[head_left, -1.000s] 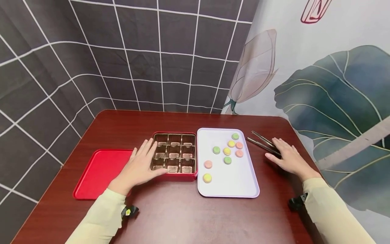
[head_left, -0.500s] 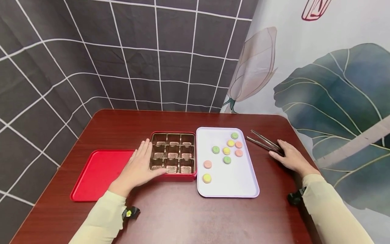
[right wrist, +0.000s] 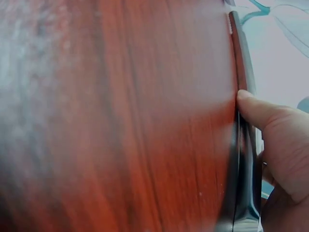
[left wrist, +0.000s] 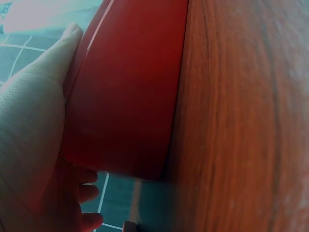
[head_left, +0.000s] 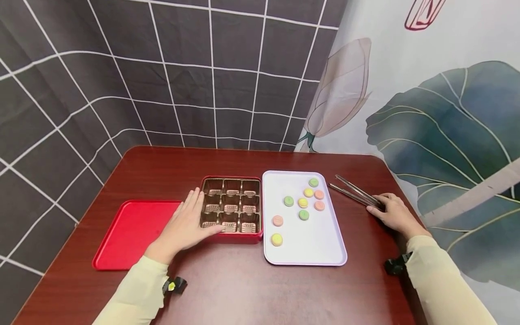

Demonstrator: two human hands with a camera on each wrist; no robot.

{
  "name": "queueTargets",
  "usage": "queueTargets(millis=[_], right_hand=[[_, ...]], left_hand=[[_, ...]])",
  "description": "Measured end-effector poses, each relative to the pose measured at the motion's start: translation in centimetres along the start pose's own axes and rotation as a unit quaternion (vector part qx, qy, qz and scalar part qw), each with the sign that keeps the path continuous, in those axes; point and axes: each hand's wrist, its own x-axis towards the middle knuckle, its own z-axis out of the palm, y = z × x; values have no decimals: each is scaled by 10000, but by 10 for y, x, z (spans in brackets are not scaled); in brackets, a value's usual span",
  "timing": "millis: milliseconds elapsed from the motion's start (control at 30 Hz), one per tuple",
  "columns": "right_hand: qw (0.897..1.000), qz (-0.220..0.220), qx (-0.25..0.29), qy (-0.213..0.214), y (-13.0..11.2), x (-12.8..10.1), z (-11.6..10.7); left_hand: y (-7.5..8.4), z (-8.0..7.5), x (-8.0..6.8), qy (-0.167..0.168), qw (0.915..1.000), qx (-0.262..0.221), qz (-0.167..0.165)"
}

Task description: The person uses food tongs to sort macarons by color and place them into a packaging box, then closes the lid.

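Observation:
My left hand (head_left: 180,230) lies along the left side of a red box (head_left: 239,237), fingers straight and thumb on its front rim. A brown plastic insert (head_left: 230,202) with several square compartments fills the box. The left wrist view shows the thumb against the rim of the red box wall (left wrist: 125,96) and the other fingertips (left wrist: 89,193) past its corner. On the right, my right hand (head_left: 396,217) grips the closed end of metal tongs (head_left: 357,194), whose arms spread toward the tray. In the right wrist view the thumb presses on the tongs (right wrist: 247,169).
A white tray (head_left: 313,253) stands right beside the box. Several green, yellow and pink macarons (head_left: 276,239) lie scattered on it. The flat red lid (head_left: 134,232) is at the left, partly under my left forearm. A dark grid curtain (head_left: 235,90) hangs behind the table.
My right hand has moved from beside the tongs onto their closed end and taken hold. My left hand has shifted slightly left, its fingers drawn together along the box.

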Motion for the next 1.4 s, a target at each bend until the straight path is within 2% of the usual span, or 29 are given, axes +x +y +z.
queueTargets(millis=[200,533,833,1233,1400], right_hand=[[9996,-172,5,210,3,-2,-1],[9997,-155,-23,182,2,4,-1],[9991,248,210,254,-5,1,-7],[9966,399,112,707,-21,0,-5],[9964,411,198,709,-24,-2,-5]], left_hand=[[-1,0,0,-6,10000,-23,-24],[-2,-1,2,-13,10000,-92,-17],[-1,-1,2,8,10000,-27,40],[-1,0,2,-59,10000,-36,49],[-1,1,2,-43,10000,-73,34]])
